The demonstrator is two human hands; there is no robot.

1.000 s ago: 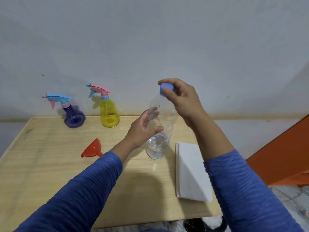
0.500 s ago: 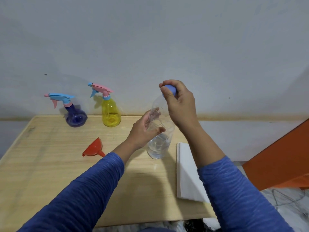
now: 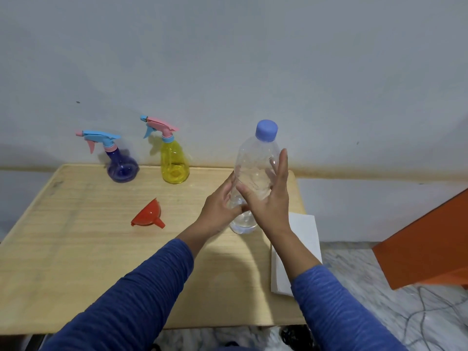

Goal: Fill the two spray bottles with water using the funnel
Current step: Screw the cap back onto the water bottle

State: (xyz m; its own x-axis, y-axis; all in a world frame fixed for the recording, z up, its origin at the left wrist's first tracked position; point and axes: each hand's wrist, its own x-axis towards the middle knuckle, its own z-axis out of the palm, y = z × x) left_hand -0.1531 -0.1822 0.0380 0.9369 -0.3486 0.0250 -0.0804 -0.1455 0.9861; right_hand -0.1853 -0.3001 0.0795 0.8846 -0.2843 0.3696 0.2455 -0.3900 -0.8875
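**Water bottle upright between both hands, cap on**

Clear water bottle (image 3: 255, 178) stands on the desk (image 3: 76, 249), right of centre. Long axis near vertical, with a slight lean to the right at the top. Blue cap (image 3: 267, 130) points up and is seated on the neck. A shallow layer of water sits at the base; the rest of the body looks empty.

Left hand (image 3: 220, 209) comes in from the near left and wraps the lower left side of the bottle, thumb across the front, fingers curled behind. Forearm runs diagonally up from the near edge, blue sleeve (image 3: 141, 287) to the wrist.

Right hand (image 3: 268, 198) is on the right side of the bottle, palm turned toward it, fingers extended upward and close together, thumb crossing the front low down. It lies flat against the bottle rather than closed around it. Fingertips reach to just below the bottle's shoulder, clear of the cap.

Purple spray bottle (image 3: 121, 165) stands upright at the far left of the desk, nozzle pointing left. Yellow spray bottle (image 3: 174, 163) stands upright just to its right, nozzle also pointing left. Both trigger heads are fitted.

Red funnel (image 3: 148, 215) lies on its side on the desk, between the spray bottles and the left hand, spout pointing near-right, mouth facing far-left.

Folded white cloth (image 3: 304, 229) lies at the right edge of the desk, partly under the right forearm.
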